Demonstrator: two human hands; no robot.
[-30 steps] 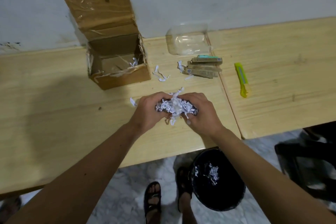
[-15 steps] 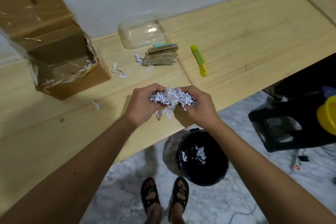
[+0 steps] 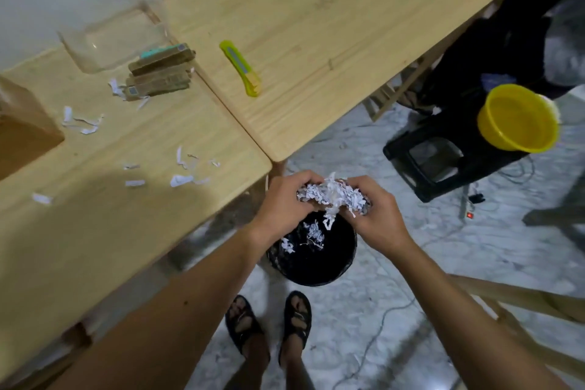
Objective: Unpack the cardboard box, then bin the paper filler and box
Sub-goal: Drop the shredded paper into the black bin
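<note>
A wad of white shredded paper filler (image 3: 332, 195) is cupped between my left hand (image 3: 283, 204) and my right hand (image 3: 378, 215), off the table's front edge and directly above the black bin (image 3: 335, 263) on the floor. A few paper shreds lie inside the bin. Only a brown corner of the cardboard box (image 3: 22, 133) shows at the far left of the wooden table (image 3: 95, 231). Loose paper strips (image 3: 180, 179) are scattered on the tabletop.
A stack of flat brown packets (image 3: 161, 73), a clear plastic tray (image 3: 110, 38) and a yellow-green utility knife (image 3: 242, 68) lie on the table. A black stool (image 3: 443, 161) with a yellow bowl (image 3: 519, 119) stands at right. Cables cross the marble floor; my sandalled feet (image 3: 269, 323) are below.
Both hands carried the wad of filler from over the table, off its front edge, to above the bin. The view swung right, so the box slid almost out of frame.
</note>
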